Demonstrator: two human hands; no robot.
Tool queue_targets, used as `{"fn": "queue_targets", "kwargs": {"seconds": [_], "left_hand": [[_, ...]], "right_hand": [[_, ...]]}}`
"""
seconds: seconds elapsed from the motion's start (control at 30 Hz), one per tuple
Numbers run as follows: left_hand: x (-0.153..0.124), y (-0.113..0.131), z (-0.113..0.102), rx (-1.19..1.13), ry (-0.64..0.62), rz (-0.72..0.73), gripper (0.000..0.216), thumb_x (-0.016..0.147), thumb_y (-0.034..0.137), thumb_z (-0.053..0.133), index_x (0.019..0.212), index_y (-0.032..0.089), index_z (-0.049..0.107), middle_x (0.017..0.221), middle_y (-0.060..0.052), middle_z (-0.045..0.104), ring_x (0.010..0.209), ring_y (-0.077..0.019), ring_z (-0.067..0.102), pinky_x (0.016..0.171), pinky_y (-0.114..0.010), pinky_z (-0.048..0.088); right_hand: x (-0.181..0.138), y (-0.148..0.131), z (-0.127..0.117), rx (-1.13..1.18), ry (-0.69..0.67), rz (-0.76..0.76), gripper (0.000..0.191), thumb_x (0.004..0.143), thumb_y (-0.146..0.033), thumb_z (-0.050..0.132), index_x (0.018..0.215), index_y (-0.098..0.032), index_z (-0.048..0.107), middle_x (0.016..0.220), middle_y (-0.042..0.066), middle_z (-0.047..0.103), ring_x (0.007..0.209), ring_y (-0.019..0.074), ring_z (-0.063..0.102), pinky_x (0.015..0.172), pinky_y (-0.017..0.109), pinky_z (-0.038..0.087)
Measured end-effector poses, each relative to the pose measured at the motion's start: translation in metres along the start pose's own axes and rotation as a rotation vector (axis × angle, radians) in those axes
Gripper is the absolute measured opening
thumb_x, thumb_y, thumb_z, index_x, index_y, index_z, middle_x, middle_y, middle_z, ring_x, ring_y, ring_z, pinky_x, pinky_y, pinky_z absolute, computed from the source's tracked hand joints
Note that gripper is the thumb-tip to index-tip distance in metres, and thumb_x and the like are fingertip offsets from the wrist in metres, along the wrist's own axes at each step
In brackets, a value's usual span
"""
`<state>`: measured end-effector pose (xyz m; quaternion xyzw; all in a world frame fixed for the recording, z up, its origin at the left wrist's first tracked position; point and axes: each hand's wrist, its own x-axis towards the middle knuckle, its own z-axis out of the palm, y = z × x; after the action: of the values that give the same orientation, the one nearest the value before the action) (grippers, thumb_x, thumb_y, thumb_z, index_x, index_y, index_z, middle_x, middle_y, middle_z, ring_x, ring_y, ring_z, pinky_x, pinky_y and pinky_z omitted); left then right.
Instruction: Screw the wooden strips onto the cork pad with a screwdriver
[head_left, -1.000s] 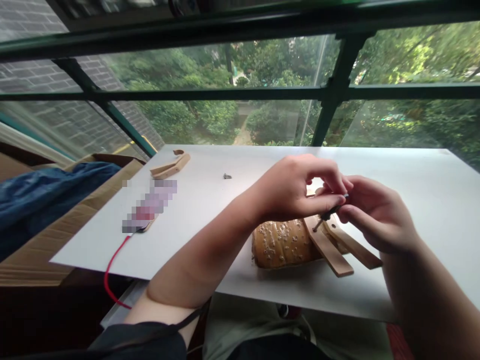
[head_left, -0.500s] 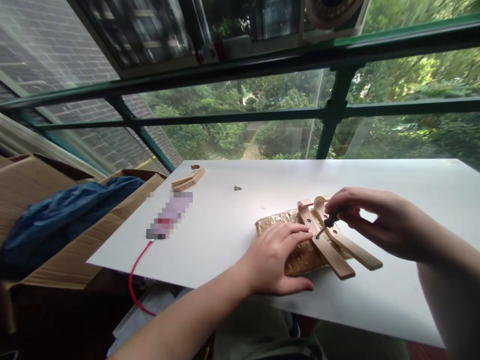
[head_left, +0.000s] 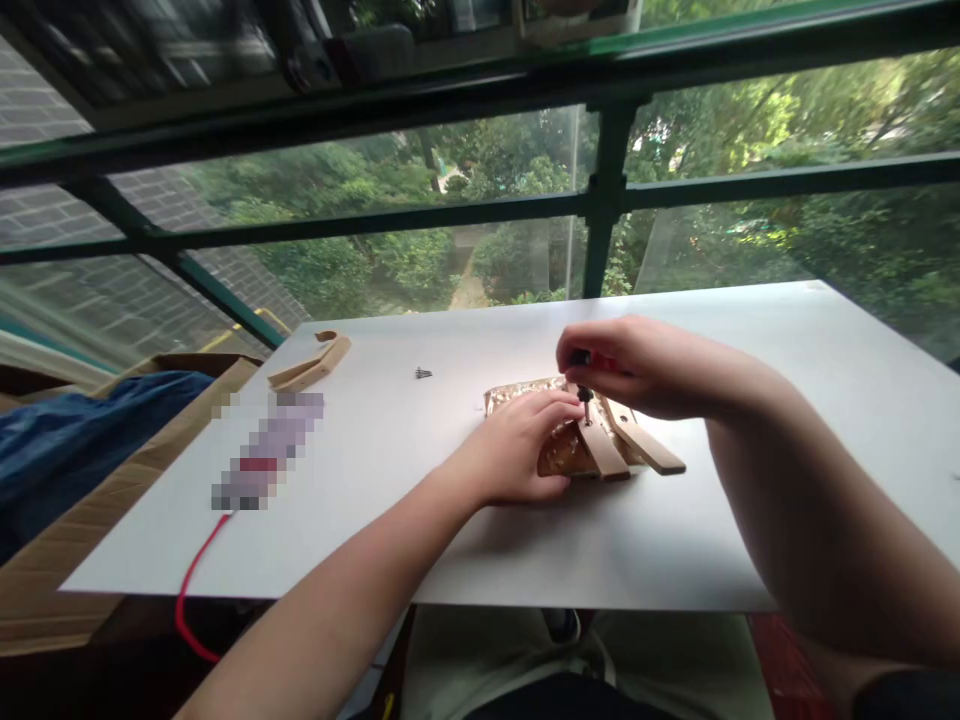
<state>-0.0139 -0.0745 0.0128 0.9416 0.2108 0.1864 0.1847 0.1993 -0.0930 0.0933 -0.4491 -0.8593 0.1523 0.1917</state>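
Observation:
My right hand [head_left: 637,365] grips a small screwdriver [head_left: 583,390] upright, its tip pressed onto the nearer of two wooden strips [head_left: 604,452]. The strips lie across a brown plastic-wrapped pack [head_left: 559,455] on the white board [head_left: 450,520]. My left hand [head_left: 517,450] lies flat on that pack and on the strip's near end, fingers stretched out, holding it down. The far ends of the strips are hidden under my right hand.
A second pair of wooden pieces [head_left: 311,362] lies at the board's far left, and a small dark screw [head_left: 424,373] sits mid-board. A blurred flat item with a red cable [head_left: 195,575] lies left. Cardboard boxes with blue cloth [head_left: 67,440] stand left; windows behind.
The right hand has turned the screwdriver upright and set its tip on the strip. The left hand stays flat on the pack. The view has shifted, so everything sits further left.

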Motion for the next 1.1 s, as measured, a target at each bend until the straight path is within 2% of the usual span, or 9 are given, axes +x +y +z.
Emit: {"fn": "queue_targets", "kwargs": {"seconds": [0.07, 0.1, 0.2, 0.3, 0.47, 0.77, 0.87, 0.97, 1.1], "left_hand": [[0.015, -0.003, -0.002, 0.014, 0.001, -0.007, 0.066, 0.063, 0.025, 0.074, 0.126, 0.025, 0.054, 0.131, -0.007, 0.057, 0.124, -0.0286, 0.054, 0.107, -0.045, 0.046], [0.022, -0.004, -0.003, 0.019, -0.004, -0.014, 0.062, 0.064, 0.027, 0.075, 0.123, 0.025, 0.055, 0.128, -0.007, 0.059, 0.12, -0.0279, 0.055, 0.104, -0.044, 0.047], [0.041, -0.008, -0.003, 0.035, -0.007, -0.061, 0.043, 0.069, 0.041, 0.074, 0.105, 0.024, 0.06, 0.112, -0.006, 0.063, 0.106, -0.0263, 0.059, 0.092, -0.041, 0.05], [0.051, -0.013, 0.004, 0.062, 0.038, -0.094, 0.037, 0.072, 0.05, 0.071, 0.093, 0.022, 0.059, 0.104, -0.006, 0.061, 0.098, -0.0254, 0.057, 0.085, -0.039, 0.05], [0.049, -0.02, 0.017, 0.064, 0.112, -0.067, 0.024, 0.076, 0.038, 0.067, 0.091, 0.022, 0.058, 0.106, -0.006, 0.06, 0.099, -0.0232, 0.055, 0.089, -0.039, 0.046], [0.047, -0.024, 0.014, 0.018, 0.099, -0.04, 0.022, 0.076, 0.036, 0.068, 0.091, 0.022, 0.058, 0.107, -0.007, 0.06, 0.104, -0.0253, 0.053, 0.092, -0.04, 0.046], [0.046, -0.025, 0.01, 0.001, 0.066, 0.002, 0.029, 0.075, 0.032, 0.067, 0.101, 0.023, 0.06, 0.117, -0.009, 0.059, 0.111, -0.0278, 0.051, 0.097, -0.042, 0.045], [0.046, -0.025, 0.006, -0.011, 0.029, 0.027, 0.033, 0.074, 0.029, 0.065, 0.107, 0.023, 0.06, 0.121, -0.009, 0.058, 0.116, -0.0286, 0.05, 0.101, -0.044, 0.044], [0.045, -0.025, 0.002, -0.028, 0.018, 0.023, 0.025, 0.076, 0.03, 0.064, 0.101, 0.022, 0.062, 0.121, -0.008, 0.06, 0.116, -0.0269, 0.052, 0.103, -0.043, 0.044]], "right_hand": [[0.004, 0.005, -0.002, -0.023, 0.031, 0.063, 0.021, 0.09, -0.025, 0.051, 0.11, -0.021, 0.057, 0.084, 0.002, 0.066, 0.067, 0.0128, 0.053, 0.062, 0.024, 0.037], [0.006, 0.008, -0.003, -0.028, 0.037, 0.074, 0.021, 0.091, -0.025, 0.049, 0.111, -0.021, 0.056, 0.085, 0.003, 0.066, 0.068, 0.013, 0.053, 0.062, 0.024, 0.036], [0.007, 0.018, -0.006, -0.032, 0.052, 0.053, 0.013, 0.09, -0.021, 0.045, 0.096, -0.019, 0.056, 0.084, 0.003, 0.065, 0.07, 0.013, 0.052, 0.062, 0.024, 0.034], [0.003, 0.025, -0.01, -0.022, 0.045, 0.03, 0.009, 0.089, -0.018, 0.046, 0.083, -0.018, 0.053, 0.077, 0.001, 0.061, 0.066, 0.0114, 0.047, 0.059, 0.024, 0.03], [-0.003, 0.028, -0.016, -0.02, 0.005, 0.017, 0.013, 0.09, -0.02, 0.047, 0.077, -0.019, 0.05, 0.071, -0.001, 0.058, 0.061, 0.0098, 0.043, 0.057, 0.025, 0.027], [0.007, 0.027, -0.01, -0.033, 0.059, 0.026, 0.019, 0.093, -0.025, 0.047, 0.075, -0.019, 0.05, 0.068, -0.001, 0.055, 0.059, 0.0105, 0.04, 0.057, 0.027, 0.025], [0.005, 0.023, -0.012, 0.016, 0.011, 0.02, 0.009, 0.088, -0.017, 0.048, 0.085, -0.018, 0.056, 0.077, 0.002, 0.061, 0.066, 0.0126, 0.048, 0.06, 0.026, 0.03], [-0.001, 0.019, -0.015, 0.056, -0.052, 0.031, 0.02, 0.084, -0.011, 0.046, 0.098, -0.019, 0.059, 0.089, 0.003, 0.066, 0.074, 0.0146, 0.054, 0.063, 0.026, 0.036], [-0.008, 0.021, -0.019, 0.032, -0.058, 0.07, 0.022, 0.089, -0.017, 0.047, 0.107, -0.021, 0.058, 0.089, 0.002, 0.067, 0.072, 0.0144, 0.056, 0.062, 0.025, 0.037]]}}
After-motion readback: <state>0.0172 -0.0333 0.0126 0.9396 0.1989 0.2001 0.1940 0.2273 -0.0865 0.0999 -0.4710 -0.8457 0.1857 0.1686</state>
